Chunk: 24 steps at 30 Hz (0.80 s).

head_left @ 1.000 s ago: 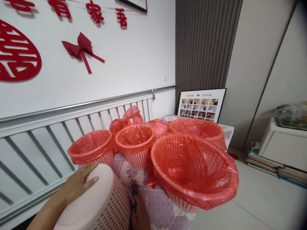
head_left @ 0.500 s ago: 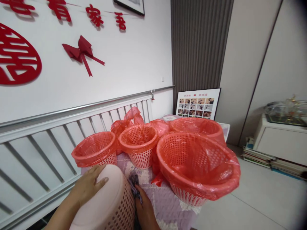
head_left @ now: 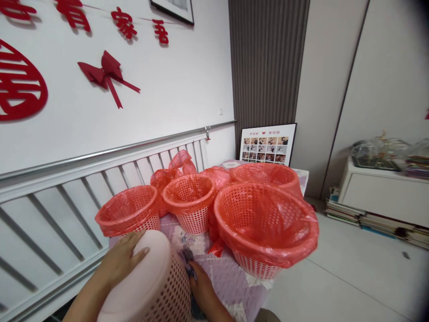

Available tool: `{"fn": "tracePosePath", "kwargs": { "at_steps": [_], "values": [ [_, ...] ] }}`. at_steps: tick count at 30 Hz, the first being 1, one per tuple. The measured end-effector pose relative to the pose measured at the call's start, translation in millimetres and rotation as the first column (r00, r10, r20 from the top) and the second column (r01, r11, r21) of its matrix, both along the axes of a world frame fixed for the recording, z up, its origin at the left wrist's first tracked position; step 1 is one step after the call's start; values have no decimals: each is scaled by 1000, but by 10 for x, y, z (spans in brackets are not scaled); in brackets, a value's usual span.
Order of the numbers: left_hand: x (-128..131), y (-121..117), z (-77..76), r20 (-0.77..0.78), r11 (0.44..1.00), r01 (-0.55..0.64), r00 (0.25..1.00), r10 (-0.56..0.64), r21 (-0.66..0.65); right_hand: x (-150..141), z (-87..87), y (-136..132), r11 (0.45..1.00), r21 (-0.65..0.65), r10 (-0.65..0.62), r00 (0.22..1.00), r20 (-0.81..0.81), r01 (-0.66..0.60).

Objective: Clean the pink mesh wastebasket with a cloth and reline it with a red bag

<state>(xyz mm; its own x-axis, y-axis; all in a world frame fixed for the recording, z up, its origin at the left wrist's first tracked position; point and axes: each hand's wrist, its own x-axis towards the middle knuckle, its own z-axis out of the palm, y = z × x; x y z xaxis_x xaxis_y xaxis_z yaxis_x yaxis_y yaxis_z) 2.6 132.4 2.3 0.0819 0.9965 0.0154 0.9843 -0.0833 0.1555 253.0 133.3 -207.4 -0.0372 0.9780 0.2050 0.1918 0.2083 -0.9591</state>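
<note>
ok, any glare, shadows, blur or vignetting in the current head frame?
Head view: glare streaks on the large basket's red liner; head view: soft shadows beside the red wall letters; head view: dark cloth at the right hand looks smeared, likely motion blur; head view: right-hand corners darkened.

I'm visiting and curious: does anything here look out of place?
The pale basket under the left hand is tipped, base showing, while other baskets stand upright, lined in red. A small dark item lies on the floor.
</note>
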Motion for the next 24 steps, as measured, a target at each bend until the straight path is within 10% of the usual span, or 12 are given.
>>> {"fn": "tracePosePath", "kwargs": {
  "at_steps": [5,11,15,18,24],
  "values": [
    [1,5,1,-15,1000,-1,1000,1,0,-19,-225,-211,989,-114,-98,995,-24,95],
    [-60,27,-69,2,999,25,1000,-25,47,-248,716,-448,981,187,-35,992,-118,56],
    [-114,46,-104,32,986,117,992,-122,120,-299,1135,-578,844,530,69,997,44,-82],
    [-109,42,-99,22,990,75,997,-78,122,-329,890,-532,841,541,1,999,50,-28],
    [-84,28,-89,52,990,31,998,-39,141,-142,-405,-315,987,63,-144,989,-30,145]
  ]
}}
